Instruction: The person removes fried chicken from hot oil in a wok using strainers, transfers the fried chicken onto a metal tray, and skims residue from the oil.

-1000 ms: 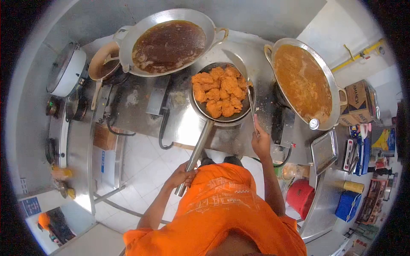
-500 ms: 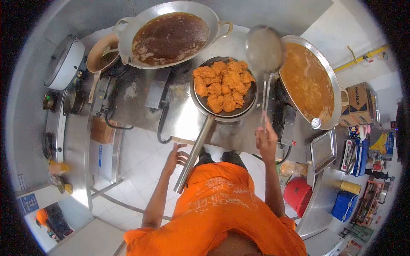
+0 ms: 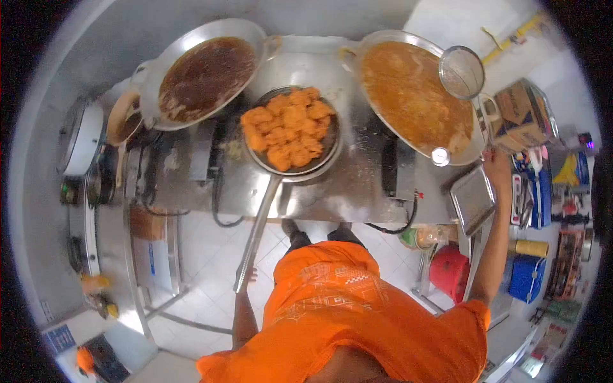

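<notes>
Apparently cooked but not yet unloaded, browned pieces [image 3: 287, 127] fill a long-handled pan [image 3: 329, 142]; right hand [image 3: 495, 167] grips a skimmer [image 3: 461, 71] over the right wok [image 3: 408, 89]; left hand's [image 3: 252, 275] grip, by the pan's handle, unclear.

I'm watching, from afar, a person who is wearing an orange T-shirt [image 3: 332, 313] with short sleeves [image 3: 474, 316], its front carrying a pale line print [image 3: 319, 287] (a checkered patch [image 3: 359, 277] is showing too), above dark trousers [image 3: 298, 240].

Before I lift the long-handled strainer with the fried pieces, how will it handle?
The strainer would likely feel front-heavy: the fried pieces sit heaped beyond its long handle. Being piled, some might tumble if it tilts. The straight metal handle looks stiff.
</notes>
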Tool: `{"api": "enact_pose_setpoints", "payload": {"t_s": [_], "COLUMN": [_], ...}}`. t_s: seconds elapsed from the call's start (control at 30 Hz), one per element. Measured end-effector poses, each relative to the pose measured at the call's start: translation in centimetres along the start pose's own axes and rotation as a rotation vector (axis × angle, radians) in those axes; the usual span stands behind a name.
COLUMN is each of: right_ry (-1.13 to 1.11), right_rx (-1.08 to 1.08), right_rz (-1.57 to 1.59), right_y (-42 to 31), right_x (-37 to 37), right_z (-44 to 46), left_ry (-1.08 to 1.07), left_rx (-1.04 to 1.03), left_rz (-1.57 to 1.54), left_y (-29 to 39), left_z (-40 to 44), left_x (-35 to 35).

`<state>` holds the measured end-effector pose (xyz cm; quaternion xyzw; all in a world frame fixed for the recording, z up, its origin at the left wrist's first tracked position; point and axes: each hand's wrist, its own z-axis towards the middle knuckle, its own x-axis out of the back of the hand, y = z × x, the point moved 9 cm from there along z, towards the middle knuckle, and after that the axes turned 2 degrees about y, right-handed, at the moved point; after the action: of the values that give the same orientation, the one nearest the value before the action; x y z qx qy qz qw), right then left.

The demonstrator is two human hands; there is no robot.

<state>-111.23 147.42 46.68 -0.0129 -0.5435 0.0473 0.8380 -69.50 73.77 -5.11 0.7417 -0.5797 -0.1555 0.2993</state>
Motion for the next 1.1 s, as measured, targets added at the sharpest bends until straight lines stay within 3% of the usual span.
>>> {"api": "enact_pose_setpoints", "payload": {"t_s": [0.13,0.23,0.3,0.4,0.43,0.5,0.6,0.7,0.83,1.0,1.1], "right_ry": [-0.23,-0.369,-0.476,-0.529,-0.634,-0.846,-0.797,-0.963,-0.993,-1.006,-0.923], "right_rx": [-0.179,-0.189,-0.179,0.013,-0.064,-0.212,-0.354,-0.402,-0.399,-0.439,-0.342], "right_rz": [-0.307,-0.361,-0.34,-0.229,-0.181,-0.083,0.235,0.297,0.45,0.632,0.7], "right_y": [2.9,5.2,7.4,9.5,11.4,7.6,4.5,5.9,4.4,2.7,1.3], "right_x": [1.1,0.2,-1.4,-4.7,-5.8,-3.9,-2.7,-6.4,-7.6,-9.5,-10.3], "right_z": [1.5,1.9,1.7,1.6,1.3,0.5,0.5,0.3,0.9,1.3,2.2], "left_ry": [-0.157,-0.139,-0.171,-0.196,-0.197,-0.168,-0.145,-0.072,-0.041,-0.067,0.005], "left_rx": [0.324,0.334,0.266,0.225,0.223,0.221,0.237,0.262,0.273,0.138,0.232], "left_rz": [0.141,0.277,0.157,0.034,0.002,0.06,0.029,-0.026,-0.103,0.132,0.109], "left_y": [-5.3,-3.1,-2.2,-3.0,-3.6,-3.8,-4.6,-6.4,-9.4,-9.0,-8.9], "left_z": [0.6,-1.9,-2.6,-2.7,-2.6,-3.7,-5.9,-7.5,-9.3,-10.7,-11.0], "left_x": [-4.0,-8.7,-11.1,-13.9,-14.8,-16.8,-19.2,-21.1,-22.9,-25.0,-25.2]}}
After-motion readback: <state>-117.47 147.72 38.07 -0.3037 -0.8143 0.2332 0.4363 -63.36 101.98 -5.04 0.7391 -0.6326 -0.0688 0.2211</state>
